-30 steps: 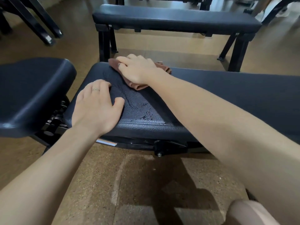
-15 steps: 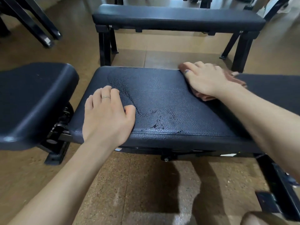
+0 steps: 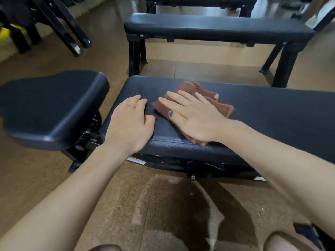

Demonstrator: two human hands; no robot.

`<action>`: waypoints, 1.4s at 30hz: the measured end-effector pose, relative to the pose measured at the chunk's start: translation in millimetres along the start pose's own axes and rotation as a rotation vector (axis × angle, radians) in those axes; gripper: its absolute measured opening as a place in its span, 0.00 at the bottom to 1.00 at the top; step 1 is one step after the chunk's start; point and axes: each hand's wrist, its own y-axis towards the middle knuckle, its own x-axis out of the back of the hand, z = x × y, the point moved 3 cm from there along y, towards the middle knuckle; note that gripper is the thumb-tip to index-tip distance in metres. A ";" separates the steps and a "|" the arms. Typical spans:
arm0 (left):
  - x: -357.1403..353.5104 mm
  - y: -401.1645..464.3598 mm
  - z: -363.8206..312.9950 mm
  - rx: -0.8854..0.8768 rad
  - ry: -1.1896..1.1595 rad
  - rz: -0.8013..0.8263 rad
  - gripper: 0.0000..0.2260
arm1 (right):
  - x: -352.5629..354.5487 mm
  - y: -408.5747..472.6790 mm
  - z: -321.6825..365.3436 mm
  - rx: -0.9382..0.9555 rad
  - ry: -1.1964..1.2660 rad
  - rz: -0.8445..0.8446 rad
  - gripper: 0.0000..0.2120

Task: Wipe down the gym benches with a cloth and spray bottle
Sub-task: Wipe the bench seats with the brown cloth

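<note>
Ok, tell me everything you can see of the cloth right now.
The cloth is reddish-brown, with a soft towel-like weave and a stitched hem, loosely folded into rumpled layers. It lies flat on the near bench's black textured pad, towards its left end, one corner reaching the front edge. The right hand presses it down with straight, spread fingers, covering its middle. The left hand rests on the pad beside it, not touching it.

You are looking down at a speckled brown cork-like floor (image 3: pixel 54 178), with a paler worn streak and a dark shadow on it nearest you. Beyond the counter stands a flat black padded bench (image 3: pixel 217 28) on black metal legs, and another black bench (image 3: pixel 199 0) sits farther back, cut off by the top edge. At far left, slanted black metal frame legs (image 3: pixel 59 28) rest on the floor, with something yellow (image 3: pixel 5 32) behind them.
</note>
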 end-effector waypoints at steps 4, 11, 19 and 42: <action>13.3 -7.7 40.8 0.145 -0.048 -0.030 0.28 | 7.2 -77.3 -44.9 -0.071 0.004 0.037 0.28; 2.3 -8.9 45.3 0.289 -0.263 -0.027 0.24 | 2.2 -54.4 -3.7 0.000 -0.060 0.008 0.28; 8.3 -15.3 56.1 0.227 -0.359 0.037 0.26 | -8.0 -2.4 72.5 0.226 -0.058 -0.051 0.25; 13.4 -15.8 72.6 0.280 -0.758 0.214 0.23 | -27.8 -53.3 58.7 0.466 -0.413 -0.179 0.26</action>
